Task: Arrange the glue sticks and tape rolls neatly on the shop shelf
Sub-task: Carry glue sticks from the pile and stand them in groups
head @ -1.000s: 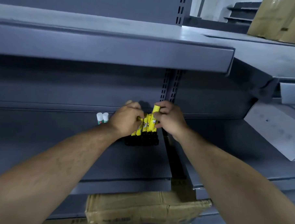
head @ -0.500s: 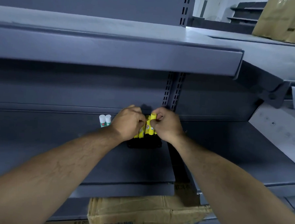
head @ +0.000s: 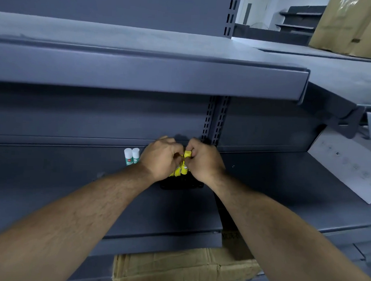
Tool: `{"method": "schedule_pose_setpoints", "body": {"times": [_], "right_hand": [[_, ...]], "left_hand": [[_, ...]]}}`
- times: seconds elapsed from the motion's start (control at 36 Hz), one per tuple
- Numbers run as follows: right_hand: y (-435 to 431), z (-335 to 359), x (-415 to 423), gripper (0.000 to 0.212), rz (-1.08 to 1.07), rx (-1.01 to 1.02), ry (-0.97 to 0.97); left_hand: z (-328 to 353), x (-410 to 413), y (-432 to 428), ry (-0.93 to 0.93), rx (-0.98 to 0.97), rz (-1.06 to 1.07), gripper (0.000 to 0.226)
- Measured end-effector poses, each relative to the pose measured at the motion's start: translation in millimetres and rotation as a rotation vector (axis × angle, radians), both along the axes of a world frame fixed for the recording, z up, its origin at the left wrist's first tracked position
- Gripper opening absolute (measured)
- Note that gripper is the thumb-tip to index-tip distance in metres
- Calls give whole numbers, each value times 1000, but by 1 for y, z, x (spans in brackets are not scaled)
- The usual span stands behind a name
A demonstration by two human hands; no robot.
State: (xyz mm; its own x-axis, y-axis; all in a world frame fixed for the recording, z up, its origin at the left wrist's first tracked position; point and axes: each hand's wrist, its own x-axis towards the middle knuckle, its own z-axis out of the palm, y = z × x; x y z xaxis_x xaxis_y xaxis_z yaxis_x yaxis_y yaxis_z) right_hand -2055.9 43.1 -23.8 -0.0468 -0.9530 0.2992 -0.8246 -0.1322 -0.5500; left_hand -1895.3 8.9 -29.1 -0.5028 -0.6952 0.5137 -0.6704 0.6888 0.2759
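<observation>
Glue stick (head: 187,159) sank lower; white sticks (head: 131,157) stand left.

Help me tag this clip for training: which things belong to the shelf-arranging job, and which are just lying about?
Job: yellow glue sticks, gripped by left hand and right hand; two white glue sticks; shelf.
Lying about: cardboard box below the shelf; brown carton upper right; white sheet, right.
</observation>
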Motion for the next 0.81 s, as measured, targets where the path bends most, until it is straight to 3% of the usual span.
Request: {"method": "schedule_pose_setpoints", "body": {"times": [0.5, 0.81], "right_hand": [[1, -2, -6, 13, 5, 12, -65], [2, -3, -3, 11, 27, -11, 14]], "left_hand": [[8, 3, -4, 56, 52, -36, 12], [29, 5, -2, 18, 20, 58, 53]]}}
